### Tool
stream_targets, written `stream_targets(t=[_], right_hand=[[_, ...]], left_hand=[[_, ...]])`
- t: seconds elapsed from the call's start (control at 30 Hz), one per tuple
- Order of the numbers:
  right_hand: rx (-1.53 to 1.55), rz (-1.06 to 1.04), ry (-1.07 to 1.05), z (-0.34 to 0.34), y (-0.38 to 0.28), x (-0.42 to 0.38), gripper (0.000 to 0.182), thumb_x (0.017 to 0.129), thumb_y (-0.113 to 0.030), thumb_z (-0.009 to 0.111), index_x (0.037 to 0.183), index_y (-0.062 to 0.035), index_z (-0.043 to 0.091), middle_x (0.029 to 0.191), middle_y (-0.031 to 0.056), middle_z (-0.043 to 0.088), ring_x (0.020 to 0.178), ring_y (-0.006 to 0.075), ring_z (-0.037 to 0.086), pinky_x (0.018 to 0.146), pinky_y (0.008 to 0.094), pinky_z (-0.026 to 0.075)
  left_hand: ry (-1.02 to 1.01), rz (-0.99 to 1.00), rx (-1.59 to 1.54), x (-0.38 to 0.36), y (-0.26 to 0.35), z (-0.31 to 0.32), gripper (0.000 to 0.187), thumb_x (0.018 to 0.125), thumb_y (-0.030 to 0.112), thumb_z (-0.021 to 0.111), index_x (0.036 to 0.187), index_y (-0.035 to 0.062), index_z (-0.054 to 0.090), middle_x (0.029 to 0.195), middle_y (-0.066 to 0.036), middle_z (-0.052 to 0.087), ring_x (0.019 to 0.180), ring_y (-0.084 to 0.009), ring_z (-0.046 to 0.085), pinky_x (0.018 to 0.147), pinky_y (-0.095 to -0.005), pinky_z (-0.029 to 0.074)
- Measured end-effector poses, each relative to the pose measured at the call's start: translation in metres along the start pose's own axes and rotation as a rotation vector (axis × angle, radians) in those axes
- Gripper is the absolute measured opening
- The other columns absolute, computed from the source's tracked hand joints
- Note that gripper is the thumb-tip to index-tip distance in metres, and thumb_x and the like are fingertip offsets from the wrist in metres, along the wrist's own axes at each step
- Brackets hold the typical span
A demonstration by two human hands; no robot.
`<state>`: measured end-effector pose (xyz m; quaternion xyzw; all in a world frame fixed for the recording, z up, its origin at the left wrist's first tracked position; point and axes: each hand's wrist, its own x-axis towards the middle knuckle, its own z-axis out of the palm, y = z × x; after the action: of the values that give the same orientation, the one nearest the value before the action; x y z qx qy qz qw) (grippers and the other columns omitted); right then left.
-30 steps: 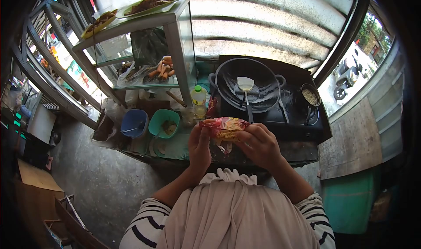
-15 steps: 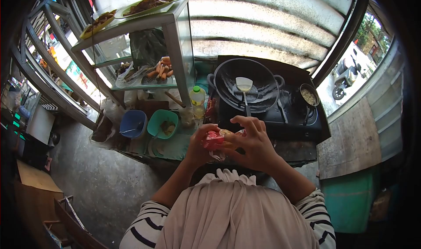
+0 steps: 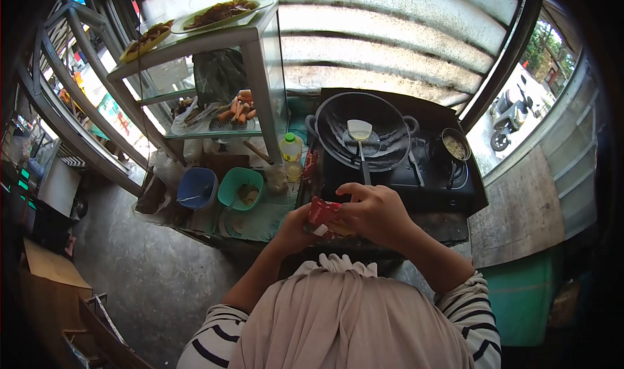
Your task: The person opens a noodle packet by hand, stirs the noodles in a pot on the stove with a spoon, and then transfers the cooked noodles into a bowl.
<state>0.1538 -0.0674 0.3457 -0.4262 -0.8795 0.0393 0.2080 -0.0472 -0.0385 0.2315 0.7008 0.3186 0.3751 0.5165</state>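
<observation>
Red packet (image 3: 324, 211): it is sitting, crumpled, between my two hands, on this side of the stove (image 3: 434, 195).
Left hand (image 3: 294, 231): I am gripping the packet's left side.
Right hand (image 3: 379, 217): I am grasping its right side, my fingers partly covering it.
Wok (image 3: 334, 130): it is resting on the stove beyond my hands, a spatula (image 3: 359, 130) leaning inside it.

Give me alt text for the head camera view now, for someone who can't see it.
A person's two hands hold a red packet in front of a black stove. On the stove sit a large wok with a spatula in it and a small pan; at left are a blue bowl, a green bowl and a glass-sided cabinet.
</observation>
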Motion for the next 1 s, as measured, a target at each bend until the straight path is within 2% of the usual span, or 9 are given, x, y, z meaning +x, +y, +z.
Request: stream_targets(t=[0.17, 0.23, 0.33, 0.6, 0.67, 0.8, 0.87, 0.93, 1.0], right_hand=[[-0.066, -0.044, -0.091, 0.005, 0.004, -0.005, 0.018, 0.069, -0.015, 0.067, 0.087, -0.0154, 0.066, 0.102, 0.0035, 0.06, 0.079, 0.0199, 0.062, 0.069, 0.0335, 0.048], [-0.005, -0.061, -0.359, 0.012, 0.01, -0.008, 0.025, 0.068, -0.013, 0.066, 0.093, -0.017, 0.066, 0.103, 0.0038, 0.06, 0.082, 0.0214, 0.062, 0.071, 0.0342, 0.048], [0.04, 0.011, -0.423, 0.017, 0.015, -0.017, 0.029, 0.069, -0.012, 0.065, 0.097, -0.0169, 0.065, 0.104, 0.0037, 0.06, 0.085, 0.0229, 0.062, 0.072, 0.0356, 0.048], [0.182, 0.121, -0.322, 0.045, 0.034, -0.028, 0.02, 0.073, -0.02, 0.063, 0.091, -0.0153, 0.068, 0.094, 0.0048, 0.062, 0.079, 0.0251, 0.062, 0.069, 0.0349, 0.05], [0.181, 0.127, -0.28, 0.046, 0.033, -0.027, 0.019, 0.073, -0.022, 0.063, 0.09, -0.015, 0.069, 0.09, 0.0047, 0.063, 0.077, 0.025, 0.062, 0.067, 0.0347, 0.05], [0.235, 0.269, -0.147, 0.055, 0.033, -0.029, 0.012, 0.073, -0.019, 0.065, 0.081, -0.0103, 0.068, 0.08, 0.0047, 0.064, 0.07, 0.0241, 0.063, 0.063, 0.0335, 0.049], [0.243, 0.322, -0.109, 0.061, 0.034, -0.033, 0.013, 0.073, -0.019, 0.066, 0.082, -0.0102, 0.068, 0.079, 0.0046, 0.064, 0.07, 0.0236, 0.063, 0.063, 0.0328, 0.049], [0.285, 0.446, -0.207, 0.066, 0.036, -0.038, 0.019, 0.074, -0.02, 0.063, 0.09, -0.013, 0.069, 0.083, 0.006, 0.064, 0.075, 0.0244, 0.062, 0.066, 0.0336, 0.049], [0.391, 0.365, -0.175, 0.093, 0.05, -0.053, 0.021, 0.075, -0.019, 0.062, 0.093, -0.0116, 0.069, 0.085, 0.0078, 0.064, 0.077, 0.025, 0.062, 0.068, 0.0332, 0.049]], left_hand=[[-0.13, 0.014, -0.03, -0.004, 0.006, 0.0, 0.047, 0.068, 0.008, 0.075, 0.11, 0.004, 0.055, 0.096, -0.004, 0.064, 0.087, -0.0115, 0.061, 0.077, -0.0275, 0.048], [-0.166, -0.017, -0.004, -0.005, 0.001, 0.002, 0.048, 0.068, 0.008, 0.075, 0.111, 0.0029, 0.054, 0.096, -0.005, 0.064, 0.087, -0.0113, 0.061, 0.077, -0.0275, 0.048], [-0.208, -0.096, -0.031, -0.007, 0.004, 0.005, 0.051, 0.068, 0.007, 0.074, 0.113, 0.0011, 0.052, 0.097, -0.006, 0.063, 0.087, -0.0114, 0.06, 0.077, -0.0274, 0.048], [-0.234, -0.158, -0.084, -0.004, -0.005, 0.01, 0.059, 0.065, 0.009, 0.077, 0.116, 0.0015, 0.048, 0.101, -0.008, 0.061, 0.091, -0.0118, 0.059, 0.08, -0.0277, 0.047], [-0.162, -0.135, -0.268, -0.003, -0.012, 0.023, 0.066, 0.062, 0.01, 0.08, 0.118, 0.0031, 0.045, 0.103, -0.007, 0.059, 0.094, -0.0125, 0.058, 0.083, -0.0287, 0.047], [-0.005, -0.035, -0.132, -0.001, -0.015, 0.038, 0.079, 0.06, 0.012, 0.083, 0.125, 0.0056, 0.039, 0.113, -0.006, 0.055, 0.102, -0.0145, 0.055, 0.09, -0.03, 0.044], [-0.103, -0.26, -0.138, 0.001, -0.016, 0.036, 0.078, 0.059, 0.011, 0.083, 0.124, 0.005, 0.041, 0.111, -0.005, 0.057, 0.102, -0.0147, 0.055, 0.09, -0.0308, 0.044], [-0.162, -0.328, -0.174, 0.001, -0.036, 0.027, 0.072, 0.06, 0.011, 0.081, 0.122, 0.0049, 0.044, 0.108, -0.004, 0.058, 0.1, -0.0138, 0.056, 0.089, -0.0306, 0.044], [-0.225, -0.394, -0.208, 0.0, -0.053, 0.019, 0.067, 0.062, 0.011, 0.08, 0.119, 0.0048, 0.047, 0.105, -0.004, 0.059, 0.098, -0.0129, 0.056, 0.087, -0.0303, 0.044]])
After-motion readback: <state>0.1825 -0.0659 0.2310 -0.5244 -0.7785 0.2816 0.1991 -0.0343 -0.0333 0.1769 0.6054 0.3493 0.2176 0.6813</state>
